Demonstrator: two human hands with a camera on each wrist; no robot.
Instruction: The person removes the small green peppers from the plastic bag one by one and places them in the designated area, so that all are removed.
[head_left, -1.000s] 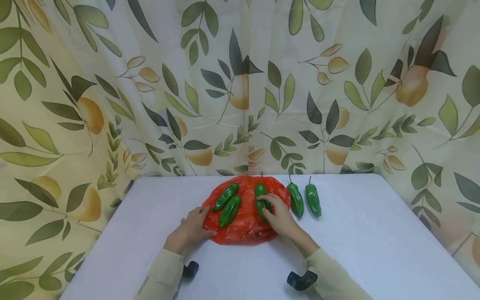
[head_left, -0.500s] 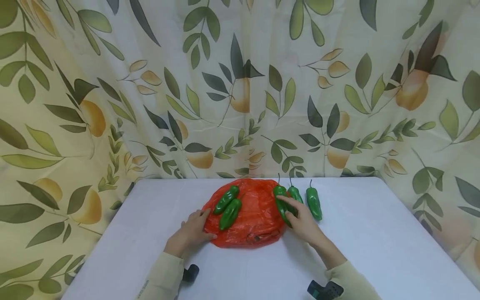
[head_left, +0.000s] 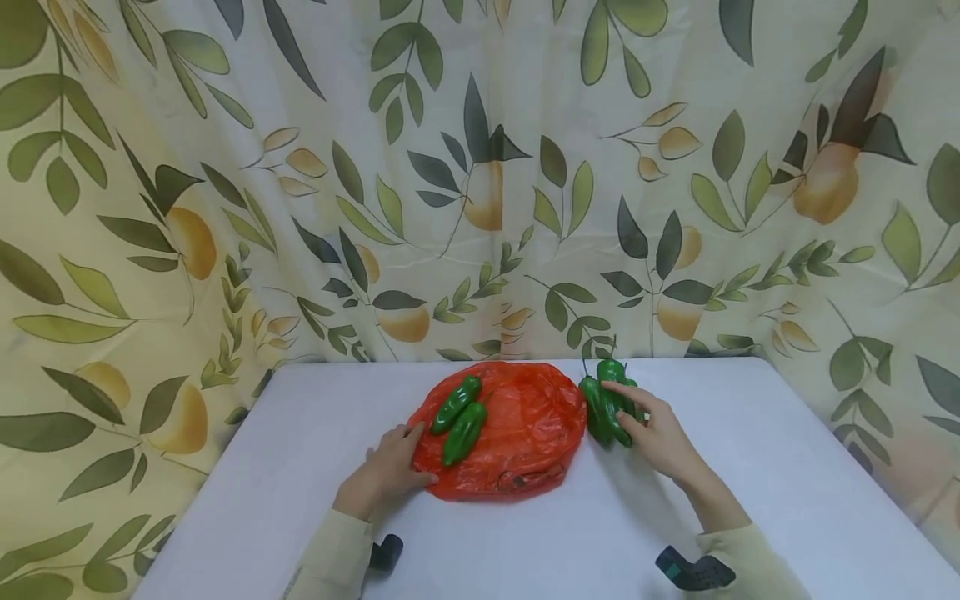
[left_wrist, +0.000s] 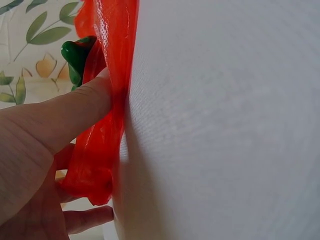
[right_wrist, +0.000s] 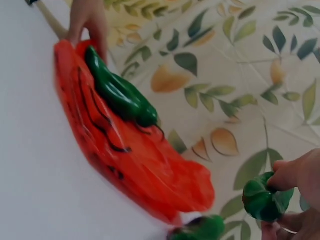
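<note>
A crumpled red plastic bag (head_left: 525, 417) lies on the table, with two shiny green chili peppers (head_left: 465, 433) on its left part. At the bag's left edge, my left hand (head_left: 386, 471) holds it; the left wrist view shows the thumb (left_wrist: 82, 105) on the plastic and fingers partly hidden behind it. My right hand (head_left: 660, 429) grips another green pepper (right_wrist: 265, 200) between thumb and fingers, to the right of the bag. Beneath and beside this pepper are two more green peppers, one (head_left: 591, 404) close to the bag's right edge, the other mostly hidden by the hand.
The white table (head_left: 480, 550) ends at a far edge against a leaf-and-fruit patterned curtain (head_left: 450, 167). Dark wrist devices (head_left: 693, 571) sit at both pale sleeves.
My right hand has carried one pepper off the right part of the red bag, rightward to the two peppers beside it. My left hand stays at the bag's left edge.
</note>
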